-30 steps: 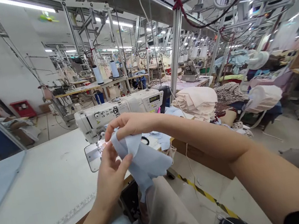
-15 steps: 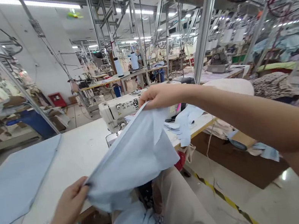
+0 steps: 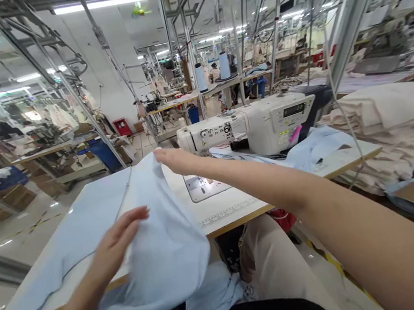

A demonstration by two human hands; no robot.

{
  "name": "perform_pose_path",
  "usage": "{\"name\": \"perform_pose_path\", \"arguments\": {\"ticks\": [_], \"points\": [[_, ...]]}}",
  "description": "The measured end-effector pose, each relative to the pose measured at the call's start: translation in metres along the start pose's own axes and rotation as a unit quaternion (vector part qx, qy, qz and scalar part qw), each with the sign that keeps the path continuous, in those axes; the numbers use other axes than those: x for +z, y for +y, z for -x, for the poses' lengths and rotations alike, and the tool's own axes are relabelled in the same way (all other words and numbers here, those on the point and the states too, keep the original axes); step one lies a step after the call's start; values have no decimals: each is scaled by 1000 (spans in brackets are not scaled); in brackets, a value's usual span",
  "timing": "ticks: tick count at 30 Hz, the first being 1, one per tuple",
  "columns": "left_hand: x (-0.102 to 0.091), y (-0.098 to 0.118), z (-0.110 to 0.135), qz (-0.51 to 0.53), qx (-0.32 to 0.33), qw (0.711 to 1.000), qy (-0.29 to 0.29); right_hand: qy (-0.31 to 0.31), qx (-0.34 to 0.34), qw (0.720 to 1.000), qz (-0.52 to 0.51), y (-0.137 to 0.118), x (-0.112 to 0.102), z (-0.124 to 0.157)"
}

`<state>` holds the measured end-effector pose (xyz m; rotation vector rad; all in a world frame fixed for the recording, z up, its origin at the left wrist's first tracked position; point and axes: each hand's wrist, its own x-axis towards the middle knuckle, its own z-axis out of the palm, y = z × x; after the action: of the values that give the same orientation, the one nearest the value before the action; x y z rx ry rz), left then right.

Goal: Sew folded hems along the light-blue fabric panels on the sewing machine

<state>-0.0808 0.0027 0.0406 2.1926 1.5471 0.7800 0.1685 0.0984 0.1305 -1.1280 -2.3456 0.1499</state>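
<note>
Pinched high, draped low

Gripped the light-blue cloth (image 3: 171,225) at its top in the right hand (image 3: 176,160); draped lengthwise from there down-left past the table (image 3: 219,204) edge. Held the left hand (image 3: 119,238) lower, with fingers outstretched over it; could not tell whether touching.

The draped, plain pale-blue fabric piece (image 3: 161,238) is matched in colour by the flat pale-blue cloth panel (image 3: 91,205). The smooth white desk (image 3: 211,206) is edged in tan; the long white sewing machine (image 3: 262,129) is marked with black writing.
</note>
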Motion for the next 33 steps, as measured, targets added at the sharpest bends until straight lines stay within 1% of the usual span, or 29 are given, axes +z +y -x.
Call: {"name": "perform_pose_path", "arguments": {"ticks": [1, 3, 5, 7, 8, 9, 10, 11, 12, 13, 15, 17, 19, 20, 22, 24, 25, 26, 27, 28, 30, 33], "points": [[15, 1, -11, -96, 17, 995, -35, -19, -14, 1000, 5, 1, 14, 10], [43, -3, -30, -148, 14, 986, -70, -47, -36, 998, 10, 1, 40, 45], [64, -12, -38, -182, 4, 979, -94, -69, -51, 996, 4, -4, 66, 98], [73, -20, -38, -207, -2, 972, -115, -99, -61, 993, -10, -10, 93, 161], [75, -21, -37, -218, -5, 968, -123, -107, -53, 992, -30, -11, 108, 191], [75, -21, -37, -229, -10, 965, -127, -88, 10, 988, -125, -11, 124, 218], [75, -19, -39, -242, -17, 962, -128, -57, 106, 964, -237, -10, 139, 239], [75, -16, -43, -255, -25, 958, -126, -45, 152, 950, -268, -8, 155, 253], [77, -11, -49, -268, -34, 955, -122, -38, 181, 939, -291, -5, 169, 260], [79, -5, -58, -281, -41, 951, -118, -28, 207, 926, -316, -3, 183, 260], [87, 6, -81, -301, -52, 946, -113, -22, 231, 905, -356, 0, 203, 246], [96, 13, -107, -307, -55, 943, -112, -36, 243, 877, -412, -2, 213, 227], [103, 13, -129, -301, -45, 946, -115, -77, 237, 846, -471, -8, 213, 219], [104, 11, -138, -294, -33, 948, -119, -101, 230, 830, -497, -11, 209, 221], [105, 1, -148, -277, -2, 952, -133, -152, 216, 796, -545, -15, 199, 237], [105, -10, -151, -264, 19, 953, -147, -178, 231, 750, -594, -15, 191, 258], [105, -16, -152, -260, 22, 954, -149, -170, 252, 729, -613, -12, 189, 269], [105, -21, -153, -258, 19, 954, -148, -150, 277, 712, -627, -9, 188, 277], [106, -25, -154, -257, 11, 955, -144, -117, 304, 702, -633, -3, 189, 283], [107, -29, -157, -256, 1, 957, -139, -79, 328, 698, -631, 3, 191, 287], [111, -34, -165, -255, -21, 958, -126, -15, 355, 701, -619, 16, 196, 287], [116, -37, -181, -253, -45, 961, -100, 36, 352, 706, -614, 29, 205, 272]]}}
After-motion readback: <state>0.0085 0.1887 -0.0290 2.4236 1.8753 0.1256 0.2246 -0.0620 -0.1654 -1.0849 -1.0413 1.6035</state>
